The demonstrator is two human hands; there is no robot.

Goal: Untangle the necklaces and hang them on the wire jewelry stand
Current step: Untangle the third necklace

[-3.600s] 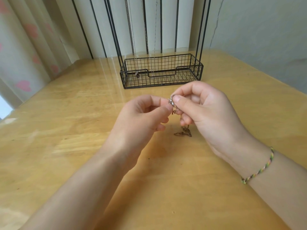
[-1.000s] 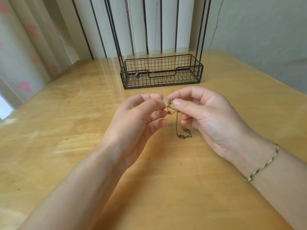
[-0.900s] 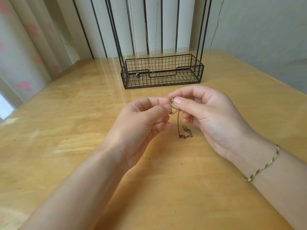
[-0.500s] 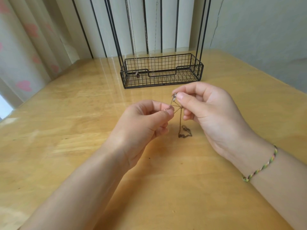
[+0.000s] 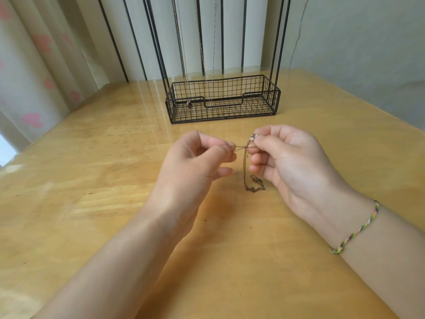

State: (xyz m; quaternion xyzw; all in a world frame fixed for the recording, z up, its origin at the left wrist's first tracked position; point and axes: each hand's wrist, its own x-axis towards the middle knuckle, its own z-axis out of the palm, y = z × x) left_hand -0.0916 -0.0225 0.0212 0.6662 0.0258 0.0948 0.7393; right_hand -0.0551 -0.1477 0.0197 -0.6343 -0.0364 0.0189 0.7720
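Note:
A thin bronze necklace chain (image 5: 245, 168) hangs between my two hands over the wooden table (image 5: 115, 171). My left hand (image 5: 195, 164) pinches one strand of it at the fingertips. My right hand (image 5: 285, 162) pinches the end with a small silvery pendant (image 5: 253, 137). A short stretch of chain is pulled taut between them, and the tangled rest lies in a small heap on the table below. The black wire jewelry stand (image 5: 223, 100) is behind, with thin necklaces hanging down into its basket base, one ending in a dark pendant (image 5: 189, 104).
The stand's tall black rods rise out of the top of the view. A curtain with pink hearts (image 5: 32, 77) hangs at the left and a pale wall at the right. A woven bracelet (image 5: 356, 229) is on my right wrist.
My hands have drawn apart sideways, stretching a short strand of chain taut between them. More chain now hangs down to the heap on the table.

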